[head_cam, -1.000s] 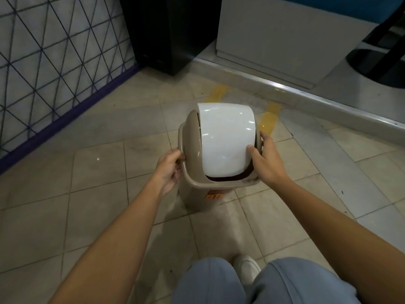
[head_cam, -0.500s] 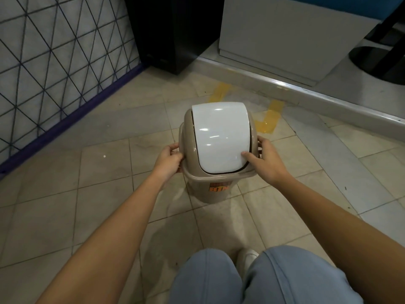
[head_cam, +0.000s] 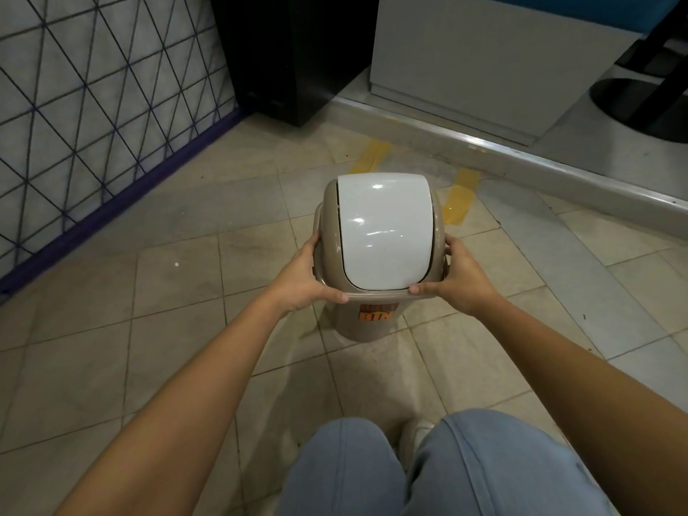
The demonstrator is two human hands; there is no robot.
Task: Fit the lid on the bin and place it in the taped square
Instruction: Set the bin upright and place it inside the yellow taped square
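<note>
A small beige bin (head_cam: 366, 325) with an orange label stands on the tiled floor in front of me. Its beige lid frame (head_cam: 437, 214) with a white swing flap (head_cam: 385, 232) sits on top of it. My left hand (head_cam: 307, 279) grips the lid's left rim, thumb along the near edge. My right hand (head_cam: 459, 277) grips the right rim the same way. Yellow tape strips (head_cam: 459, 197) of the square lie on the floor just beyond the bin, partly hidden by it; another strip (head_cam: 372, 156) lies further left.
A wire-mesh panel (head_cam: 104, 117) with a purple base runs along the left. A black cabinet (head_cam: 294, 57) and a grey unit (head_cam: 484, 61) on a raised metal-edged step (head_cam: 521, 154) stand behind the tape. My knees (head_cam: 428, 467) fill the bottom.
The white flap has swung shut over the dark opening at the near side. Both hands have slid toward the near edge of the lid rim, thumbs now on the front.
</note>
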